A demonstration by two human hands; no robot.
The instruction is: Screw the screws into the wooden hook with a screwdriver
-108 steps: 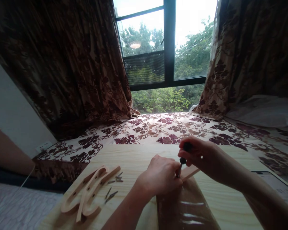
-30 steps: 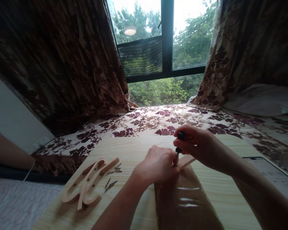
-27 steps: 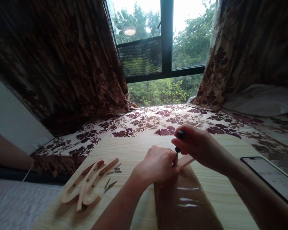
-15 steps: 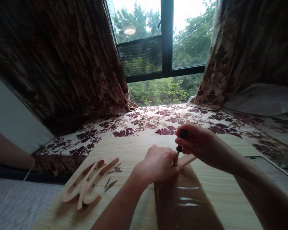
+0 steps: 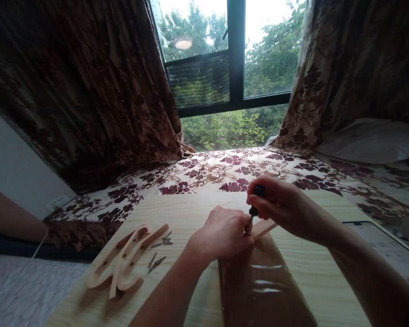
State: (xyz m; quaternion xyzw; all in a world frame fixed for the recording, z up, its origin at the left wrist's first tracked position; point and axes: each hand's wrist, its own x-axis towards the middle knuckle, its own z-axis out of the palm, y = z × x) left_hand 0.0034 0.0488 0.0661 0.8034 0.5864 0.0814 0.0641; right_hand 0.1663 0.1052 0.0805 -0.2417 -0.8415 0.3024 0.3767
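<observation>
So the right hand (image 5: 272,197) is curled around the black handle of a screwdriver (image 5: 256,200), right of centre in the lower half of the frame. The shaft points down, leaning a little, and its tip goes in by the fingers of the left hand (image 5: 225,229). That hand's bent over, fingers mostly closed and pressed down on the near end of a pale wooden strip (image 5: 264,228); can't tell exactly what's pinched under there, the fingertips are hidden.

Just below them, at bottom centre, there's a shiny brown tape-wrapped package (image 5: 259,286) lying on the pale wood worktop (image 5: 184,209). Over at lower left are some curved wooden hooks (image 5: 122,261) with dark holes in them, sort of overlapping, and a few loose screws (image 5: 157,262) scattered just right of those. A phone (image 5: 385,247) lies at lower right, partly behind the right forearm. Flowery fabric (image 5: 204,175) spreads out past the worktop, up to the window (image 5: 236,59) at top centre.
</observation>
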